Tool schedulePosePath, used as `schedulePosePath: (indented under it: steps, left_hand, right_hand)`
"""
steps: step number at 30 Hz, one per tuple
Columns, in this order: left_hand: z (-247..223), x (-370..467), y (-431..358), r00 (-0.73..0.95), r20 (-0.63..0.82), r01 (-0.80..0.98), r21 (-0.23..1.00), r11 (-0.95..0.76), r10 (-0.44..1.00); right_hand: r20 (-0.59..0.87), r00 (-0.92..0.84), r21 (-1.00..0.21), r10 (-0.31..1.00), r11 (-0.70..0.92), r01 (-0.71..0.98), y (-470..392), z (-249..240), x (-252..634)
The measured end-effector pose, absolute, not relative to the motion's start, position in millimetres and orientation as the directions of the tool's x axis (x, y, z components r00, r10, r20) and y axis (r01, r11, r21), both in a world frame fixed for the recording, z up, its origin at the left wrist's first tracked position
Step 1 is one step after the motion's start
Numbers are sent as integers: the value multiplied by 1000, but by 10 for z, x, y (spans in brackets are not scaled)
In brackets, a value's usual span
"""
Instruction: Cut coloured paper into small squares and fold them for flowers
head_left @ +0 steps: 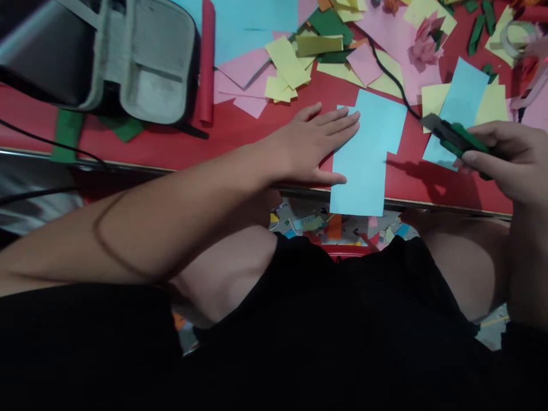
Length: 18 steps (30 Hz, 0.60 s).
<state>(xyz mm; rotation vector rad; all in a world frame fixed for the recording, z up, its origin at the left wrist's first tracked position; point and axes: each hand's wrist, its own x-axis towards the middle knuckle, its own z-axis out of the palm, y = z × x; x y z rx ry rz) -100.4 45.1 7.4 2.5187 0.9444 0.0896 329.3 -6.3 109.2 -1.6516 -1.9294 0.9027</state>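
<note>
My left hand lies flat with fingers spread, its fingertips on the left edge of light blue paper. One blue piece overlaps another there, and the lower end juts past the table's front edge. In my right hand is a green and black utility knife, held above the table with its blade pointing left. Beneath the knife, a blue strip of paper lies across a yellow sheet. The knife casts a shadow on the red tabletop.
An open grey-lined case stands at the back left beside a red roll. Yellow, pink and green paper scraps cover the back, with a pink paper flower and a black cable. A tape roll sits far right. Scraps litter the floor.
</note>
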Motion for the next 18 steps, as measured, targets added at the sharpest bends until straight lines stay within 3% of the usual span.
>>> schedulePosePath:
  steps: [3,7,12,18]
  left_hand:
    - [77,-1031,461,772,-101,602,434,-670,628]
    - [184,-1002,416,755,-108,621,434,-652,647]
    - [229,-776,293,717,-22,643,405,-650,697]
    - [113,-655,288,776,-135,618,354,-702,616]
  right_hand:
    - [-205,-200,-799,958,-46,599,-41,1058,3026]
    - [-291,-288,-828,912,-90,554,-4,1002,2820]
    - [-280,-253,-820,926,-93,565,29,993,2815]
    - [-254,-157,-817,954,-125,563,-5,1033,2859]
